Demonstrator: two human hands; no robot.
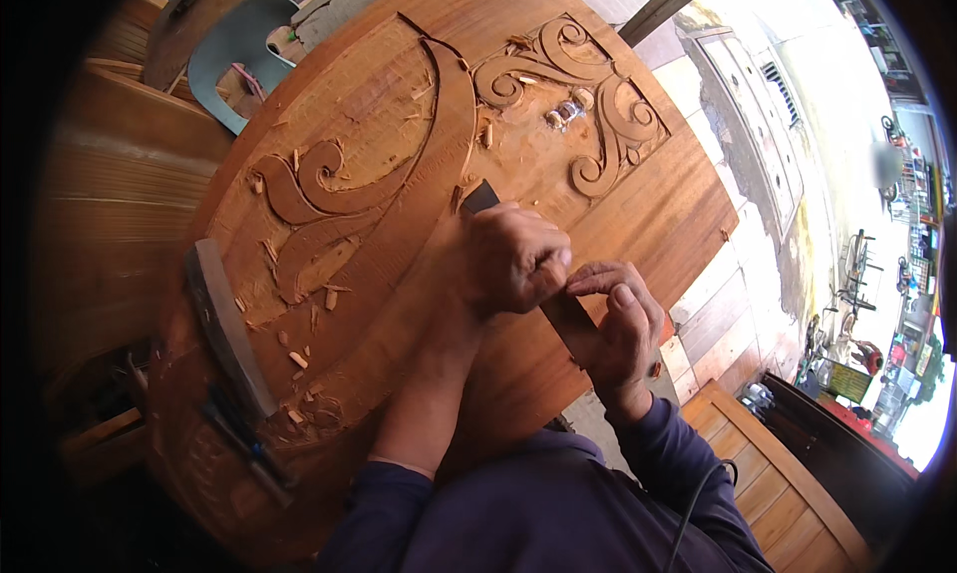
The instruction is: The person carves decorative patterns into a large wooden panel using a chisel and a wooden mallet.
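Both my hands are on a flat, dark chisel (567, 326) that slants across a carved wooden panel (688, 189). My left hand (518, 259) is closed in a fist around the blade, above its front end. That end rests on or just over the plain wood beside a raised scroll (454, 124); exact contact is hard to make out. Lower on the tool, my right hand (626, 329) grips it with thumb and fingers. A bit of orange shows behind that hand, perhaps the handle. Wood chips (299, 360) lie scattered over the carving.
A long grey-brown bar (227, 324) lies at the panel's left side, with dark slim tools (247, 445) below it. A small shiny object (570, 111) sits among the far scrolls. Beyond are a blue-grey plastic chair (214, 59) and, lower right, a slatted wooden panel (773, 473).
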